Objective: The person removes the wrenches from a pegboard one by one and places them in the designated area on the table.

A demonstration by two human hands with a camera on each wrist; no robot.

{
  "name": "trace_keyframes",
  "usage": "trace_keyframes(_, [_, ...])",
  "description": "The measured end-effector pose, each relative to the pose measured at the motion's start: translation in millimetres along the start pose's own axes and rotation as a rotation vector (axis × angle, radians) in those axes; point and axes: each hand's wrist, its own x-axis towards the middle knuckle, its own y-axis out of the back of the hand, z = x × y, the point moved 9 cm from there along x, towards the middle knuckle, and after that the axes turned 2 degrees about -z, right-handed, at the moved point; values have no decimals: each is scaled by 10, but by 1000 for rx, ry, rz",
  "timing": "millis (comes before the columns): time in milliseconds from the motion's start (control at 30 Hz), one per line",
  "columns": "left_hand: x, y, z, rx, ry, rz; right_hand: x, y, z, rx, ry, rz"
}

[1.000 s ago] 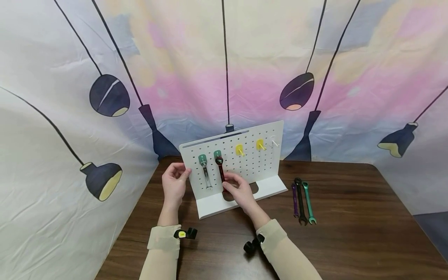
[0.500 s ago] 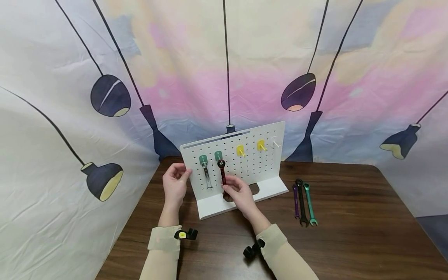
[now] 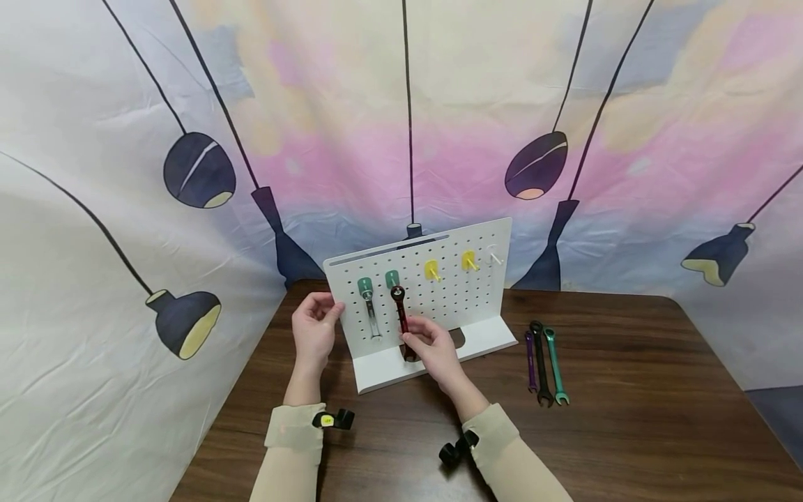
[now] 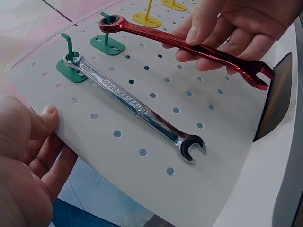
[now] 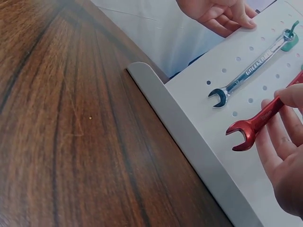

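Note:
My left hand grips the left edge of a white pegboard, thumb in front and fingers behind. In my right hand the shaft of a red combination wrench is pinched between thumb and fingers. Its ring end is around the upper part of a green hook, standing off from the board, and its open jaw points down toward the base. Beside it, a silver combination wrench hangs by its ring on another green hook, lying along the board.
Two yellow hooks and a clear hook line the board's right half. On the wooden table to the right lie a purple wrench, a black wrench and a green wrench. A printed cloth hangs behind.
The red wrench's ring end has come away from the board face and slightly lower, with my right hand still pinching its shaft. My left hand stays on the board's edge.

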Motion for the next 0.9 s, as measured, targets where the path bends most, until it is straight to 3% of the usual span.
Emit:
trace_keyframes(633, [-10, -4, 3, 3, 17, -1, -17, 67, -50, -82, -30, -5])
trace_keyframes(900, [-9, -11, -3, 6, 14, 0, -40, 67, -104, -68, -65, -36])
